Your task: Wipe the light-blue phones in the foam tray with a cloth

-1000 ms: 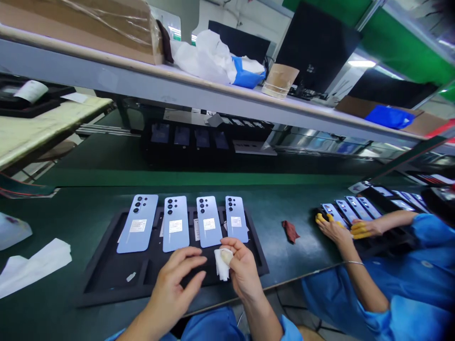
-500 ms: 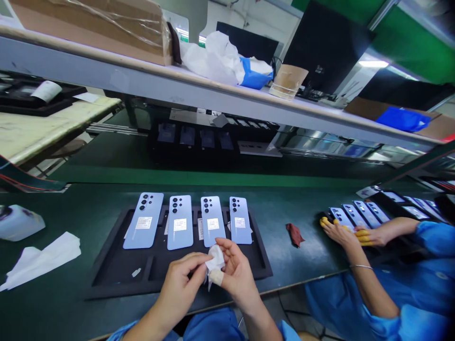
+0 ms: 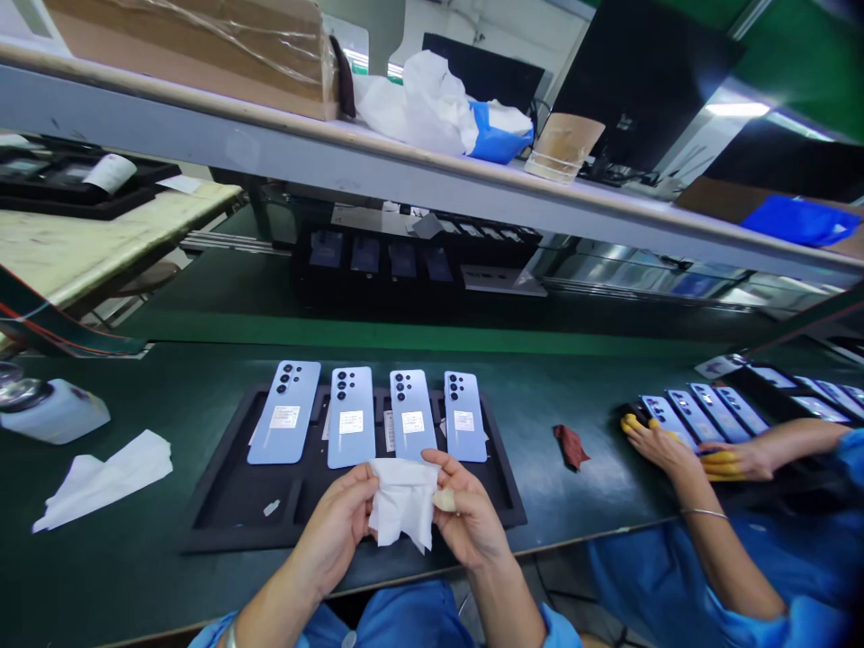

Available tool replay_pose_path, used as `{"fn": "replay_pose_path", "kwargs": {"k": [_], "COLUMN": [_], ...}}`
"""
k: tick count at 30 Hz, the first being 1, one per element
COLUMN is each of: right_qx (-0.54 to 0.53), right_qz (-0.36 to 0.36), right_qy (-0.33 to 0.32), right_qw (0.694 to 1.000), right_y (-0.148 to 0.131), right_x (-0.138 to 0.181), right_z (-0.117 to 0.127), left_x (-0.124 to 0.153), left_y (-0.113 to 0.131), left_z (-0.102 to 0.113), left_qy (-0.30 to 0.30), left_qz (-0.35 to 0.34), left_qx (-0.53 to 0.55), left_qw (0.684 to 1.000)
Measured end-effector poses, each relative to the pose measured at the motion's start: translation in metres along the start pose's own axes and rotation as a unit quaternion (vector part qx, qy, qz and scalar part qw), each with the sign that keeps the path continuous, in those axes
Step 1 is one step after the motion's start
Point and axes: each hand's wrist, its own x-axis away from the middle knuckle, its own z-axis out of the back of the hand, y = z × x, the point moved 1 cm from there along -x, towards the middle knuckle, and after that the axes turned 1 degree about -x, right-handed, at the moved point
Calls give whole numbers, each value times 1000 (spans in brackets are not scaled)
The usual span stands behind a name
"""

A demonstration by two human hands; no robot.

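Note:
My left hand (image 3: 336, 531) and my right hand (image 3: 469, 517) hold a small white wipe cloth (image 3: 403, 501) spread open between them, each pinching one side. They hover over the near edge of a black foam tray (image 3: 222, 504). Several light blue phones (image 3: 349, 416) lie face down in a row on that tray, each with a white label on its back. The phones sit just beyond my fingers, not touched.
A folded white cloth (image 3: 101, 477) and a white dispenser (image 3: 50, 409) lie at the left on the green belt. A small dark red rag (image 3: 571, 445) lies right of the tray. A co-worker's hands (image 3: 675, 450) in yellow finger cots rest on another phone tray (image 3: 702, 409). An overhead shelf (image 3: 405, 180) carries boxes.
The wipe cloth was bunched in my right hand; my left hand came over, took one side, and the cloth is now unfolded between both hands.

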Motion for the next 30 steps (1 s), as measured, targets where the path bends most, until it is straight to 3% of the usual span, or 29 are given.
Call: {"fn": "replay_pose_path", "kwargs": {"k": [10,13,18,22,25,28,30], "right_qx": [64,83,132,246,343,454,497], "right_qz": [-32,16,147,214,250,324,378], "right_qy": [-22,-7,28,72,58,62,81], "right_qw": [997,996,980,942,904,828,777], "right_y": [16,17,18,21,22,23,24], "right_x": [11,13,12,9,8,9,11], "right_z": [0,-6,-3,12,19,15,7], "left_x": [5,4,0,4,9,12,11], "left_y": [0,-3,-10,-10,-9,-9,-7], "left_z": [-3,1,11,13,16,21,25], "left_qy": [-10,-8,49,-1,19,81,79], "left_qz": [-9,-26,-59,-173,-259,-312,-341], "left_qx": [56,38,-26,-131,-290,-418,-446], "left_qw": [998,999,997,976,921,850,824]}}
